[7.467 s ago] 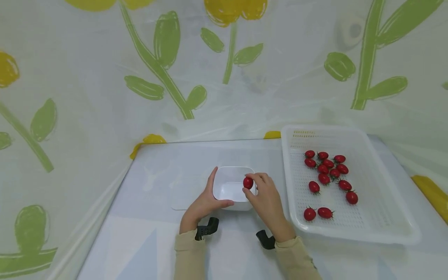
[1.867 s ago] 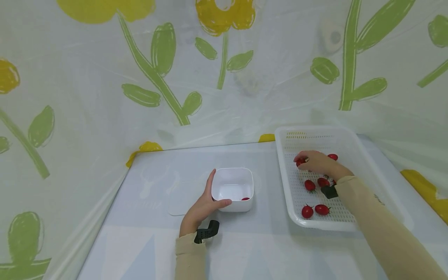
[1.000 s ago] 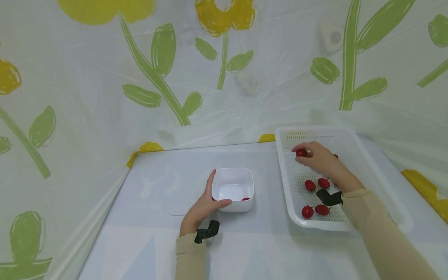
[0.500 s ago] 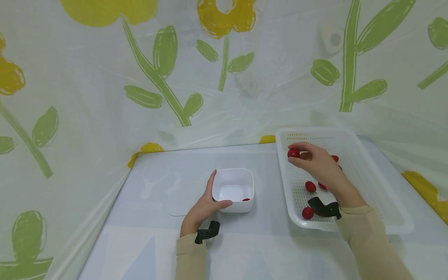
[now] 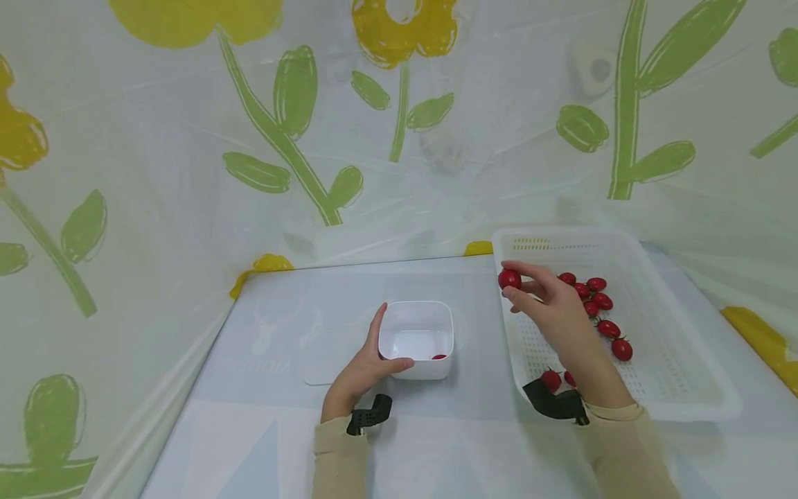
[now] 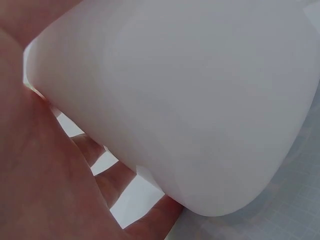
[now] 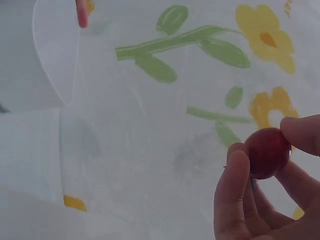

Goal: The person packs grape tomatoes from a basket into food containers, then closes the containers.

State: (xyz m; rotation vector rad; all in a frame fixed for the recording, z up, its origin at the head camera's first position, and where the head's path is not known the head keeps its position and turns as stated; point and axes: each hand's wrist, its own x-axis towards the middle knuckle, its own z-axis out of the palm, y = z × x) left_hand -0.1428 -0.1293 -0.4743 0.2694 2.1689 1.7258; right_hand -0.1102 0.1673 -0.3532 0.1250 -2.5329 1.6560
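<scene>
My right hand (image 5: pixel 557 312) pinches a cherry tomato (image 5: pixel 509 279) between thumb and fingers, over the left rim of the white perforated basket (image 5: pixel 692 346). In the right wrist view the same tomato (image 7: pixel 268 153) is round and dark red, with bits of green stem below it. My left hand (image 5: pixel 361 367) holds a small white square box (image 5: pixel 427 371) from its left side, thumb along the front rim. One cherry tomato (image 5: pixel 439 357) peeks over that rim from inside the box. The left wrist view is mostly filled by the box's wall (image 6: pixel 190 100), with fingers curved along its side.
Several cherry tomatoes (image 5: pixel 602 301) lie in the basket, a few of them partly behind the right hand and its wrist camera. A thin translucent sheet (image 5: pixel 318 371) lies left of the box. A curtain (image 5: pixel 436 187) printed with flowers hangs behind the table.
My right hand has lifted the tomato from among the others and carried it left to the basket's edge. Earlier another tomato went into the box. The left hand keeps its hold.
</scene>
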